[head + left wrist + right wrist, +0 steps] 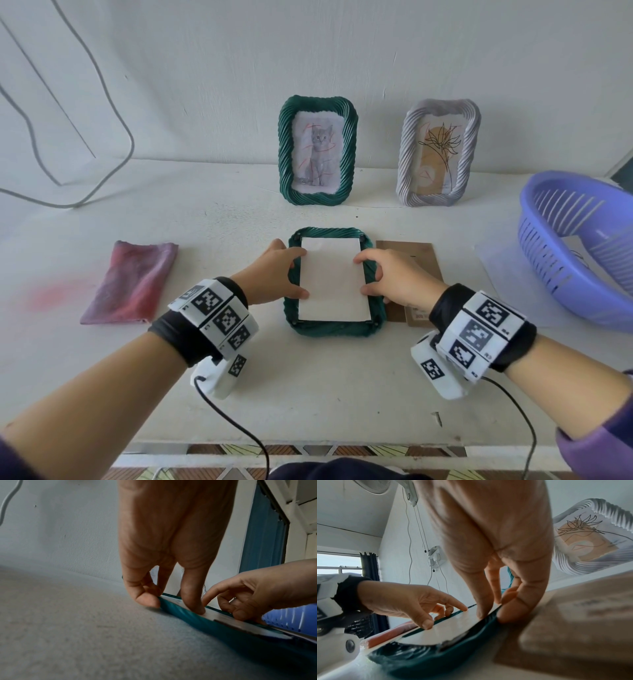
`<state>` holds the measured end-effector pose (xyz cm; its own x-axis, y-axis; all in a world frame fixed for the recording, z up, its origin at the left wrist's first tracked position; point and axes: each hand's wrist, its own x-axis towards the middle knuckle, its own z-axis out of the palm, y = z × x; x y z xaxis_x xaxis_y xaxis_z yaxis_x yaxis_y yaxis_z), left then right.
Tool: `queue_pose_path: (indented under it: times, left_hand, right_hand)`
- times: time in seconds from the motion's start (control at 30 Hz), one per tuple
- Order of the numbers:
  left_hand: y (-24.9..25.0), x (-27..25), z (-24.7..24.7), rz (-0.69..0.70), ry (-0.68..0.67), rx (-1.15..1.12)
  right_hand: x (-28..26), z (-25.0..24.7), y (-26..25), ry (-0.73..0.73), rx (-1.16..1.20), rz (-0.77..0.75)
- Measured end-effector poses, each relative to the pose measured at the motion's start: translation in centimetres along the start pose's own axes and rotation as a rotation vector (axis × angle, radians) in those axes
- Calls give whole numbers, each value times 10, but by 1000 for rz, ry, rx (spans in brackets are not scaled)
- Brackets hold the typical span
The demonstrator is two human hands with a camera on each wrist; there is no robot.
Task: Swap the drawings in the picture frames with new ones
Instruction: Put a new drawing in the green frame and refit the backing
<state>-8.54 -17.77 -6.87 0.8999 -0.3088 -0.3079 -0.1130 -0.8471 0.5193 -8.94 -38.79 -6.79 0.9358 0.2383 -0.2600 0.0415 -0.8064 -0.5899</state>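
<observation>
A dark green twisted-rim frame [330,330] lies face down at the table's middle, with a blank white sheet [332,281] in its back opening. My left hand [291,274] is at the frame's left side; its thumb and forefinger touch the sheet's left edge. My right hand [369,274] mirrors it on the right edge. In the left wrist view one fingertip [197,609] presses the sheet and another rests against the frame's outer rim [197,624]. The right wrist view shows a fingertip [481,614] pressing the sheet [445,627]. Both hands hold nothing.
A green frame with a cat picture [318,150] and a grey frame with a plant drawing [438,152] lean on the wall behind. Brown cardboard backing [407,260] lies right of the flat frame, a pink cloth [132,284] to its left, a purple basket [575,253] at far right.
</observation>
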Motion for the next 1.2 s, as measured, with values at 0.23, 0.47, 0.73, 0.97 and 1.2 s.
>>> queue_pose_path:
  times: [0.23, 0.47, 0.73, 0.97, 1.2]
  left_hand:
    - [11, -4, -11, 52, 98, -14]
    - [58, 7, 1, 292, 199, -35]
    - [91, 32, 32, 339, 40, 14]
    - [96, 41, 45, 218, -54, 47]
    - [98, 42, 47, 181, -43, 32]
  right_hand:
    - [-4, -18, -2, 48, 47, -8]
    - [-20, -51, 24, 181, 130, 31]
    - [-38, -56, 73, 170, 196, 208]
    - [-36, -54, 84, 158, 263, 238]
    - [-28, -54, 88, 227, 464, 324]
